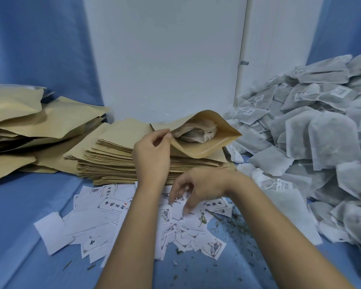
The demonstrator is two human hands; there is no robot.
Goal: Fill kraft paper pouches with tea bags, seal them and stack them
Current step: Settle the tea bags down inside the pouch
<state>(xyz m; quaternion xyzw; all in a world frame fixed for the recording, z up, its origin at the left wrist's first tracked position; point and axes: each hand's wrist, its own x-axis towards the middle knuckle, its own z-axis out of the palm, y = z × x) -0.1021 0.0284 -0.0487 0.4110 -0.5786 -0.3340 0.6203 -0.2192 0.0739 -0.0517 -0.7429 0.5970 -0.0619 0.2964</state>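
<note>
1. Head view: the left hand (152,155) pinches the near lip of the open kraft pouch (211,146). The pouch lies atop the flat pouch stack (113,161), with tea bags (196,132) inside.
2. The right hand (196,188) has loosely curled fingers, tips on the printed slips (113,205). Bare tabletop (19,205) lies left of both hands.
3. The slips carry Chinese characters; the tea bag heap (321,132) to the right bears barcode tags.

The heap of tea bags (321,132), right of the right hand (196,188), ran off the right edge. The filled pouches (19,126), left of the left hand (152,151), were cut by the left edge. Contents of the open pouch (206,147) were mostly hidden. Whether the right hand's fingers held one of the paper slips (104,224) beneath could not be told.
</note>
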